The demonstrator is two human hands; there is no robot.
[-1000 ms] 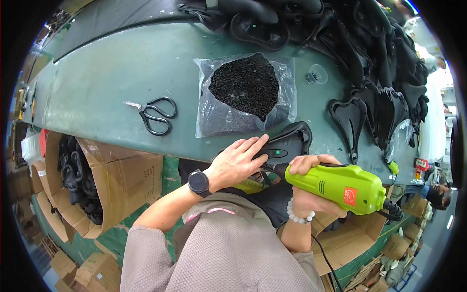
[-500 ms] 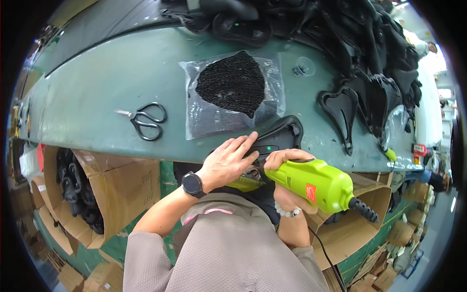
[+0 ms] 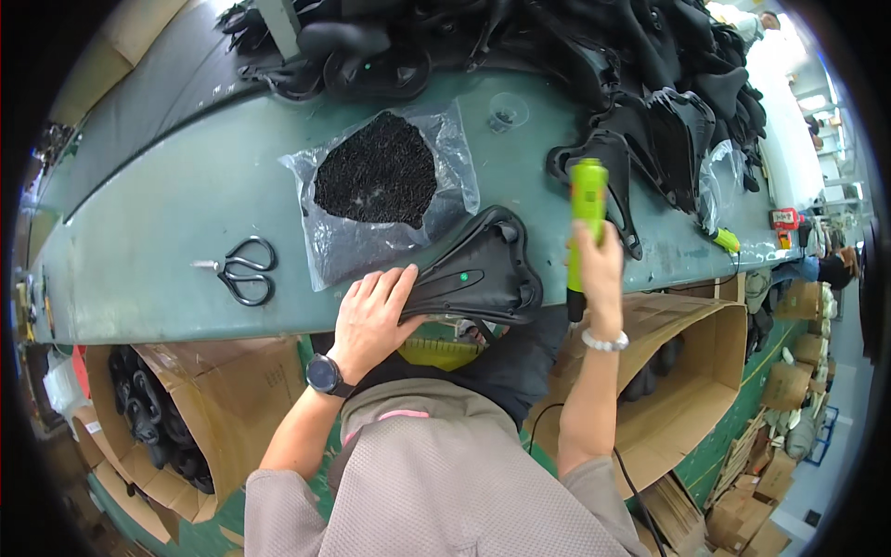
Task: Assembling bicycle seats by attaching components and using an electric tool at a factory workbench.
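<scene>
A black bicycle saddle (image 3: 483,274) lies underside up at the front edge of the table, a small green dot on it. My left hand (image 3: 376,311) holds its narrow end, fingers over the top and thumb along the near side. To the right of the saddle, my right hand (image 3: 599,278) grips a lime-green electric screwdriver (image 3: 588,190), raised roughly upright and clear of the saddle. Behind the saddle, a clear plastic bag (image 3: 325,260) carries a heap of small black screws (image 3: 376,172). Black-handled scissors (image 3: 249,271) lie to the left.
More black saddles (image 3: 603,56) are piled along the back right. A small clear cup (image 3: 509,111) stands behind the bag. Cardboard boxes (image 3: 232,408) with black parts flank me below the table edge. Another green tool (image 3: 726,240) lies at the far right, and a cord (image 3: 631,483) runs beside my right arm.
My right hand has lifted the screwdriver off the saddle and swung it right and away from me, turning it upright. The left hand has slid along to the saddle's narrow end. The view has shifted.
</scene>
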